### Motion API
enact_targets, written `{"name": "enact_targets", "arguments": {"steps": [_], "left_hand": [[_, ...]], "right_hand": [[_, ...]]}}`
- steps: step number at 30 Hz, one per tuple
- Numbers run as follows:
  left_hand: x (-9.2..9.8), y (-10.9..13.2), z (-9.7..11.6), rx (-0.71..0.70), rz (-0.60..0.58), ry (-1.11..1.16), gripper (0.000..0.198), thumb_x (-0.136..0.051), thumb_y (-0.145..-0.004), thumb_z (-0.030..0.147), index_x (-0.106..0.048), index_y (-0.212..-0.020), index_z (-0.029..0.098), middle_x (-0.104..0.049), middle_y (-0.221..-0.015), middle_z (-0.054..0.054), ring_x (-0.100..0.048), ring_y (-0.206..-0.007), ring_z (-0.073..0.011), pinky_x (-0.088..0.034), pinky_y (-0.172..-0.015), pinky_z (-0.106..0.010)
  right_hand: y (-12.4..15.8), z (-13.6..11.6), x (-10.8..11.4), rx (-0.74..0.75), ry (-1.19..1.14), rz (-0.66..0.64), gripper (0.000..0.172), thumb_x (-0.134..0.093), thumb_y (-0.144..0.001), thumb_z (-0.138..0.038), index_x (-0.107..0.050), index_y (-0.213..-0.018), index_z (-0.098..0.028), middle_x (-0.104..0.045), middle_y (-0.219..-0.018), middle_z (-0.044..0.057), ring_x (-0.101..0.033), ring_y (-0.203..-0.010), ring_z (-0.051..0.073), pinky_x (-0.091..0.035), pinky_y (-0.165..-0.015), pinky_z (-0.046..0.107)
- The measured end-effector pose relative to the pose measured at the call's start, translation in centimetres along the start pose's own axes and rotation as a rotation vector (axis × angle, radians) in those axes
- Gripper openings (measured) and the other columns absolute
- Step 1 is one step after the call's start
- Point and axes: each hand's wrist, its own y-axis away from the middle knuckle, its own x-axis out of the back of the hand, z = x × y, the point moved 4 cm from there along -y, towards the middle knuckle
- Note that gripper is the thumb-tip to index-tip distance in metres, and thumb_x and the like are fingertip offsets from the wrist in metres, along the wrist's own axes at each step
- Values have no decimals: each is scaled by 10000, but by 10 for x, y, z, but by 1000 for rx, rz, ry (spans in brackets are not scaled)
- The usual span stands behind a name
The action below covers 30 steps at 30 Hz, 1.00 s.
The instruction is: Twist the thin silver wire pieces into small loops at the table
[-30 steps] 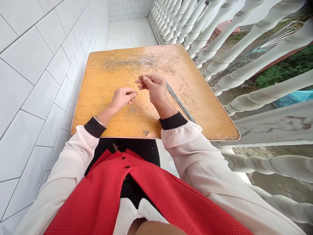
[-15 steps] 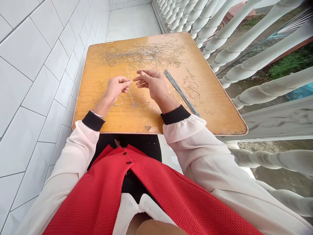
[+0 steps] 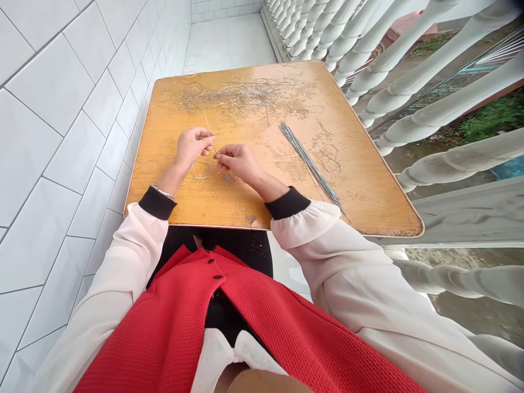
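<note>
Between thumb and fingers, my left hand (image 3: 193, 147) pinches a thin wire (image 3: 207, 121) whose free end sticks up past the fingertips. Just below and to the right, my right hand (image 3: 239, 162) is closed on a lower part of the same wire. The fingertips of both hands are close together but apart. Under the hands, part of a wire loop (image 3: 200, 177) shows; whether it belongs to the held wire I cannot tell. A bundle of straight grey wires (image 3: 309, 162) lies to the right of my right hand.
A tangled heap of bent wires (image 3: 245, 94) lies across the far part of the wooden table (image 3: 380, 210). Another bent wire (image 3: 331, 158) rests right of the bundle. A tiled wall (image 3: 53, 136) borders the left, a white balustrade (image 3: 413, 103) the right.
My right hand has moved down and left from beside the left fingertips, its fingers closing onto the wire. The wire's upper end now leans left. The view has shifted slightly.
</note>
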Motion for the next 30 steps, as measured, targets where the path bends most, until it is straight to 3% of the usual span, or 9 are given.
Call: {"name": "enact_targets", "arguments": {"steps": [10, 16, 22, 25, 28, 30], "left_hand": [[-3, -3, -2, 12, -5, -8, 185, -630, -903, -31, -661, -830, 136, -588, -606, 67, -552, -540, -31, -481, -605, -166], [-3, -7, -5, -6, -1, -64, 218, -625, -881, -65, -665, -806, 136, -604, -607, 58, -556, -527, -33, -470, -577, -165], [-4, -8, -9, 9, -2, -63, 241, -608, -891, -70, -669, -780, 136, -602, -584, 52, -563, -532, -43, -479, -582, -176], [-4, -5, -6, 24, 18, -10, 238, -625, -896, -57, -658, -762, 137, -595, -574, 59, -553, -512, -38, -483, -576, -177], [-5, 0, -4, 69, 23, 50, 242, -630, -896, -61, -650, -756, 136, -597, -556, 63, -560, -500, -41, -489, -571, -176], [-6, 3, -3, 94, 3, 98, 235, -637, -906, -57, -654, -765, 131, -608, -553, 56, -573, -503, -49, -493, -563, -179]], "right_hand": [[0, -5, 8, 212, 496, 155, 172, -595, -837, -69, -723, -768, -161, -729, -746, 45, -581, -646, 166, -438, -710, 318], [-4, 2, 12, 276, 446, 201, 152, -578, -857, -121, -704, -801, -184, -702, -716, 33, -588, -665, 176, -462, -720, 320], [-12, 12, 13, 118, 256, 162, 148, -560, -890, -186, -678, -801, -179, -676, -669, 24, -534, -554, 143, -457, -636, 294], [-7, 5, 13, 206, 400, 170, 158, -599, -887, -223, -731, -835, -157, -714, -715, 55, -577, -615, 163, -451, -674, 305], [1, -3, 11, 318, 503, 137, 244, -596, -883, -226, -794, -1003, -145, -765, -816, 80, -637, -705, 195, -446, -718, 315], [3, -4, 10, 344, 462, 88, 271, -533, -917, -249, -788, -932, -158, -753, -778, 71, -635, -690, 189, -447, -726, 312]]}}
